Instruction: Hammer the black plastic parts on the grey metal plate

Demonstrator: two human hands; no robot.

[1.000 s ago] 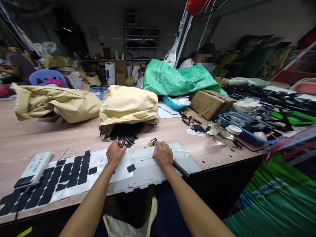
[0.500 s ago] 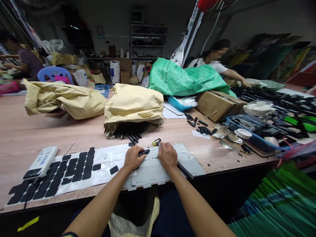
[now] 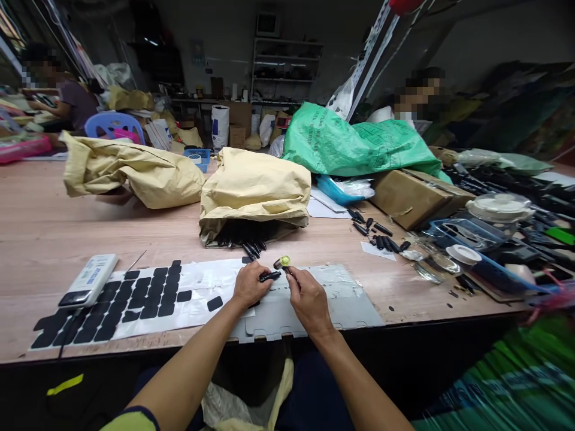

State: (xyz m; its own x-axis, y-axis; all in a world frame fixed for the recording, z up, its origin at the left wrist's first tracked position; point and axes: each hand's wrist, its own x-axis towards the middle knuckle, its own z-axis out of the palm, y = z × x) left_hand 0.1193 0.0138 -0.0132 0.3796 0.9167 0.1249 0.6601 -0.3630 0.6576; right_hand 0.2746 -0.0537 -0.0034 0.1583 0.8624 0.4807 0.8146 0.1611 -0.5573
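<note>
My left hand is closed on a small black elongated piece, pressed low over a grey board. What kind of piece it is cannot be made out. Just to the right, my right hand grips a small hammer with a yellowish face on its head. The hammer head hovers close above the tip of the black piece; its handle is mostly hidden by the hand. Behind my left hand, similar black pieces spill from the mouth of a beige sack.
A white sheet with black rounded stickers lies left, beside a white electronic device. More black pieces lie right of the sack. A cardboard box, green sack and blue tray stand right. Two other people sit beyond.
My right hand has turned and tilted the hammer, so its head now points toward the black piece. The left hand keeps hold of its piece. The view has swung slightly left.
</note>
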